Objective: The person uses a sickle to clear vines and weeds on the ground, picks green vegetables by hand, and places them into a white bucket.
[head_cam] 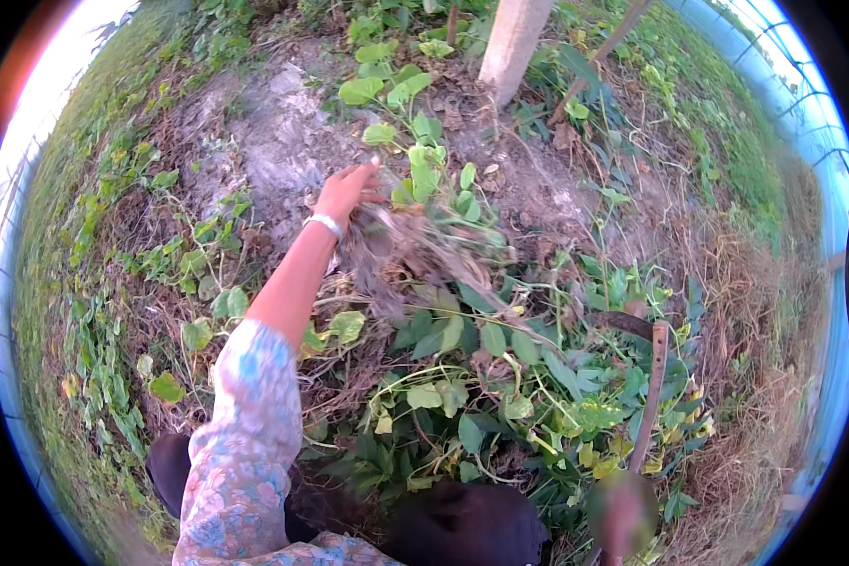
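My left hand (350, 189), with a white band at the wrist, holds a tangle of dry vines and stalks (410, 247). The clump is motion-blurred and trails to the right over green leaves. At the lower right, a round blurred patch covers most of my right hand (622, 513), and a sickle's wooden handle (652, 396) rises out of it. Holes mark the handle's upper end, and a dark curved blade (621, 322) reaches left from there, its tip among the leaves. Below the clump lies a heap of cut-looking green vines (460, 396).
A pale post (513, 53) stands at the top, with a thin slanting stick (601, 56) to its right. Leafy creepers (198, 262) spread at left over bare soil (276, 134). Dry straw (743, 410) lies at right, before blue sheeting (831, 339). My dark-clad knees (467, 523) are below.
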Demonstrator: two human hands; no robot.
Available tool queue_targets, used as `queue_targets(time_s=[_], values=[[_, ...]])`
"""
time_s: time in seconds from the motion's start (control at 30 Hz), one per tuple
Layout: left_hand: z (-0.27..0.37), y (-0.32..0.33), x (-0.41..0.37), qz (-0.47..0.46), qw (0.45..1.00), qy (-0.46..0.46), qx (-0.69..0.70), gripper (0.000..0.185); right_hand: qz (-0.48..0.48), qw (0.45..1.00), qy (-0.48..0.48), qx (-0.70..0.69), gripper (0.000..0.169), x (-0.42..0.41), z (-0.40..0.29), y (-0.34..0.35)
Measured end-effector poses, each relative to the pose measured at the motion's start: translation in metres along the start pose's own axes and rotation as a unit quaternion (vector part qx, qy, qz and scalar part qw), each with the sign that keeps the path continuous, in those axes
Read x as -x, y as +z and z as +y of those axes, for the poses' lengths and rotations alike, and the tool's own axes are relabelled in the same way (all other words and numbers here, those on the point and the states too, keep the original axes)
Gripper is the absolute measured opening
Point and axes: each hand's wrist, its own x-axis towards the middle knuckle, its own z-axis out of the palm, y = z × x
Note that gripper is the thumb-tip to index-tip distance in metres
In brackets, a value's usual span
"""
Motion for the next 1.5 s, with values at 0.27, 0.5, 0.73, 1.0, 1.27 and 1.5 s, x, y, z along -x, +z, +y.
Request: queue_targets(time_s=[0.27, 0.5, 0.73, 1.0, 1.27, 1.5], values=[[-0.094, 0.166, -0.107, 0.084, 0.971, -0.072, -0.213, 0.137, -0.043, 0.998, 0.041, -0.035, 0.037, 0.011, -0.023, -0.024], [-0.062, 0.223, -0.037, -0.025, 0.939, 0.036, -0.34, 0.06, 0.161, 0.978, -0.12, 0.049, 0.052, -0.021, -0.078, -0.066], [-0.057, 0.201, 0.063, 0.015, 0.932, 0.139, -0.334, 0.037, -0.03, 0.919, -0.343, -0.191, 0.035, -0.109, -0.392, -0.074], [-0.012, 0.149, 0.091, 0.016, 0.958, 0.099, -0.27, 0.044, -0.039, 0.923, -0.382, -0.018, 0.042, -0.233, -0.423, 0.021], [-0.07, 0.265, 0.249, -0.377, 0.839, 0.27, -0.284, 0.034, 0.011, 0.875, -0.43, 0.223, 0.042, -0.075, -0.039, -0.084], [-0.117, 0.335, 0.264, -0.38, 0.844, 0.345, -0.156, 0.052, 0.174, 0.976, -0.059, -0.12, 0.038, -0.069, -0.161, -0.113]])
